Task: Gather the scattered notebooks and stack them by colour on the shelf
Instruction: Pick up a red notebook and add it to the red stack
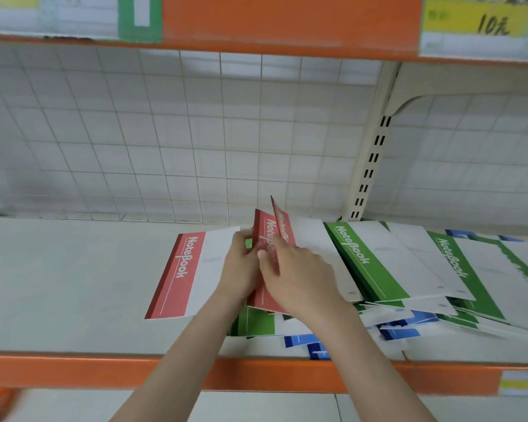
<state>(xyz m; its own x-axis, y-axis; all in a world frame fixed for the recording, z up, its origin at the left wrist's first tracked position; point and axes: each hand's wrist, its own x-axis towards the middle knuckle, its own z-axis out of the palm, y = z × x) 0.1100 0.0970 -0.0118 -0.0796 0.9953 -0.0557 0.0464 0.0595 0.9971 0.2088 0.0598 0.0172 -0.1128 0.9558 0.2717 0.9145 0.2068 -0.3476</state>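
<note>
A red-and-white notebook (189, 274) lies flat on the white shelf (73, 284), left of my hands. My left hand (241, 269) and my right hand (293, 275) meet at the shelf's middle, both gripping red notebooks (265, 236) tilted up on edge, one cover (282, 222) sticking up highest. To the right spreads a loose heap of green notebooks (366, 260), (457, 266) overlapping each other. Blue notebooks (400, 330) and another green one (253, 324) poke out from under the heap near the front edge. My hands hide the lower part of the held notebooks.
A white wire grid (195, 132) backs the shelf. A slotted cream upright (372, 159) stands at the back right. An orange upper shelf edge (287, 22) with price labels hangs overhead. The orange front lip (73, 370) runs below, with a lower shelf beneath.
</note>
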